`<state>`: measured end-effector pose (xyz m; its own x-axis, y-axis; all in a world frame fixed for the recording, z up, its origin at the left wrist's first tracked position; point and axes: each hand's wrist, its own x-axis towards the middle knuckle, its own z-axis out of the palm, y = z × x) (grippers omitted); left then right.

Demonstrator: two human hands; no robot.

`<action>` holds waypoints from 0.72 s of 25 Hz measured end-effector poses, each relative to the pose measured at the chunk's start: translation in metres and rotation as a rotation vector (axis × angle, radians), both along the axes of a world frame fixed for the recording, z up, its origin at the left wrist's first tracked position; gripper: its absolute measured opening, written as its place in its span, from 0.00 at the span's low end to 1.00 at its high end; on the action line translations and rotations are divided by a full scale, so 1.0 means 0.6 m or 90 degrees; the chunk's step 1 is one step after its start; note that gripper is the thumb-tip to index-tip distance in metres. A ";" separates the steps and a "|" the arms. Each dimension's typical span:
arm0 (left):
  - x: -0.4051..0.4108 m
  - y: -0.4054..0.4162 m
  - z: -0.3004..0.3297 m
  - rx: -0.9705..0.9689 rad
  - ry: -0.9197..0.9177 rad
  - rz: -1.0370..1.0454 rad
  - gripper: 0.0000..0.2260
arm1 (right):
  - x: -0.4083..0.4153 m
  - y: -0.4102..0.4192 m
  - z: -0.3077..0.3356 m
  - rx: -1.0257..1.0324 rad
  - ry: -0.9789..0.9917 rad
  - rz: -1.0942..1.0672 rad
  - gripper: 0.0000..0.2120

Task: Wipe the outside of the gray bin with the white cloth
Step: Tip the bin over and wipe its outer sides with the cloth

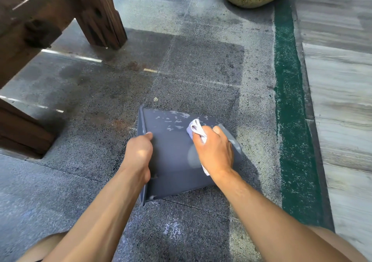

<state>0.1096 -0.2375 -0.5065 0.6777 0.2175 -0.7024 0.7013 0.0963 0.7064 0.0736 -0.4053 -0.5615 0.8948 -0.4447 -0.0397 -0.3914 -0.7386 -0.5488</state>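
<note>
On the speckled gray stone floor I see the gray plastic bin lying on its side, rim to the left. My left hand clasps that rim edge – my right hand is balled around the crumpled white cloth, pressing it to the upturned wall (pale smears nearby).

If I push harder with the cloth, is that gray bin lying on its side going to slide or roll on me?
The gray bin has flat walls, so rolling seems unlikely. It looks like light, thin plastic on smooth stone floor, so it could slide; the left hand gripping its rim probably prevents that. The wall may flex under the right hand.
</note>
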 end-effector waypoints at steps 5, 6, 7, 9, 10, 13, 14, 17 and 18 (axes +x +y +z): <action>0.002 0.011 -0.006 0.008 0.014 0.002 0.09 | -0.006 -0.027 -0.023 -0.054 0.003 -0.014 0.18; 0.002 0.012 -0.005 0.007 0.014 0.003 0.08 | -0.008 -0.034 -0.027 -0.052 0.005 -0.018 0.18; 0.002 0.013 -0.005 0.005 0.013 0.004 0.08 | -0.010 -0.042 -0.030 -0.047 0.005 -0.023 0.17; 0.003 0.013 -0.006 0.007 0.016 0.001 0.08 | -0.012 -0.060 -0.036 -0.049 0.005 -0.043 0.15; 0.002 0.012 -0.006 0.009 0.017 0.000 0.08 | -0.013 -0.071 -0.040 -0.055 0.008 -0.058 0.15; 0.005 0.010 -0.006 0.006 0.012 0.000 0.08 | -0.022 -0.100 -0.054 -0.067 0.020 -0.096 0.14; 0.004 0.008 -0.004 0.008 0.012 -0.003 0.08 | -0.025 -0.108 -0.060 -0.074 0.025 -0.100 0.14; 0.003 0.005 -0.005 0.030 0.004 -0.023 0.11 | -0.032 -0.130 -0.071 -0.101 0.041 -0.116 0.14; 0.003 0.004 -0.007 0.043 -0.003 -0.036 0.12 | -0.033 -0.139 -0.074 -0.116 0.062 -0.123 0.14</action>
